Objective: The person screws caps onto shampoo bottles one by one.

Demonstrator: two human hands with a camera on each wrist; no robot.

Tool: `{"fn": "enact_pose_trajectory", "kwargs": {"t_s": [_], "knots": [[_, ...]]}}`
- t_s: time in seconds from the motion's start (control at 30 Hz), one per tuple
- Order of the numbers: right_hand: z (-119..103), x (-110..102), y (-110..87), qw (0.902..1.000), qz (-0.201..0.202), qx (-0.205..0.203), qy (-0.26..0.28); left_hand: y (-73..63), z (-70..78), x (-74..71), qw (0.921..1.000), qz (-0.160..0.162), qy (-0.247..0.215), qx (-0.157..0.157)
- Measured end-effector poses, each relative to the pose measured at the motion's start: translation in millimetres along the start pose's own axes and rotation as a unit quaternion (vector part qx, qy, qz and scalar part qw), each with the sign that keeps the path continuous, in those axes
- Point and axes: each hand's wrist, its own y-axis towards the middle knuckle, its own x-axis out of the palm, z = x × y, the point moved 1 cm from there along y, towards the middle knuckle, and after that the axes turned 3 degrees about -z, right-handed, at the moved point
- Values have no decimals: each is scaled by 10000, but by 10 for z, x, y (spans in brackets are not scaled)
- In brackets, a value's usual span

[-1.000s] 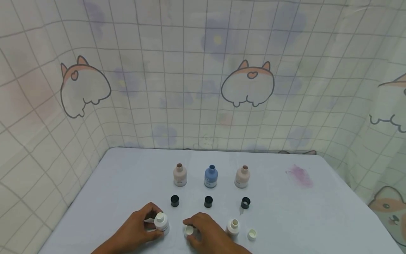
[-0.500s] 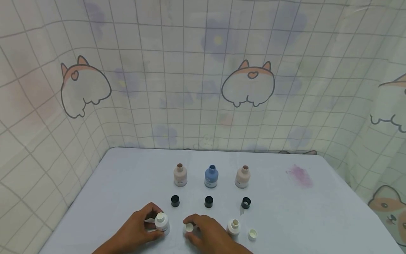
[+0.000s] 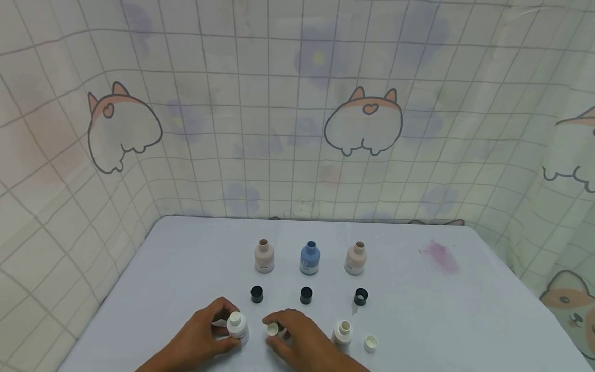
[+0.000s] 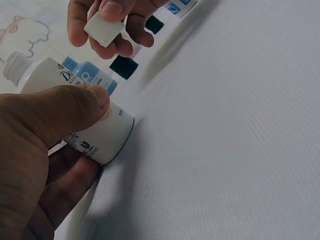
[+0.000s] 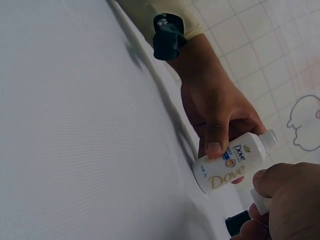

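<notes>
My left hand (image 3: 204, 330) grips a small white Dove bottle (image 3: 238, 328) around its body, and the bottle stands upright on the table. In the left wrist view the bottle's pale neck (image 4: 16, 69) shows bare above my thumb. My right hand (image 3: 304, 338) pinches a small white cap (image 4: 105, 27) between thumb and fingers, a short way right of the bottle. Right of that hand stands a second white bottle (image 3: 343, 333) with an open neck, and beside it a white cap (image 3: 370, 343) lies with its hollow side up.
Behind my hands three black caps (image 3: 306, 295) sit in a row. Farther back are a beige bottle (image 3: 264, 257), a blue bottle (image 3: 310, 258) and another beige bottle (image 3: 355, 258), all uncapped. A pink stain (image 3: 440, 257) marks the white tabletop (image 3: 418, 310) at the right.
My right hand has shifted slightly left and away from me with the white cap, toward the held bottle. The left hand and its bottle have stayed put.
</notes>
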Motion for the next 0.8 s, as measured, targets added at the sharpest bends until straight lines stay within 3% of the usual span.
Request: {"fn": "enact_pose_trajectory", "kwargs": {"t_s": [0.43, 0.8], "knots": [[-24, -15, 9, 9984, 427, -145, 344, -2, 31, -5, 9999, 7, 97, -73], [-72, -42, 36, 9980, 463, -123, 404, -19, 26, -21, 9997, -21, 114, 203]]}}
